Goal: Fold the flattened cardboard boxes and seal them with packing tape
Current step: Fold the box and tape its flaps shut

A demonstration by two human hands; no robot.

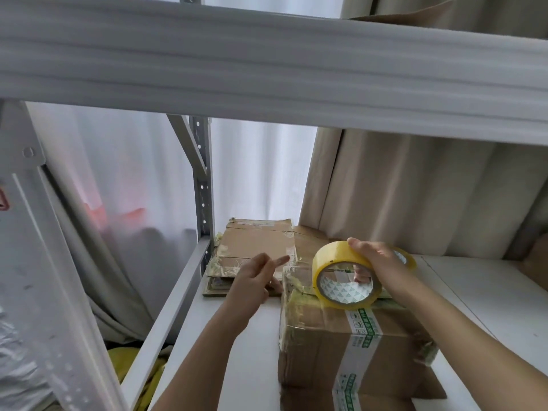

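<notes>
A folded cardboard box (320, 348), banded with green-printed tape, stands on the white shelf (246, 360). My right hand (382, 264) grips a roll of yellowish packing tape (327, 255) and holds it on the box's top far edge. A short clear strip of tape runs left from the roll. My left hand (255, 280) is beside the box's far left corner, index finger straight with its tip at the strip's loose end, thumb raised apart from it. A stack of flattened cardboard boxes (255, 241) lies behind my left hand.
A thick white upper shelf beam (267, 69) crosses overhead, close to my head. A grey perforated upright (203, 185) stands at the shelf's back left corner. Beige curtains (415, 188) hang behind. A yellow cloth (133, 363) lies below the shelf's left edge.
</notes>
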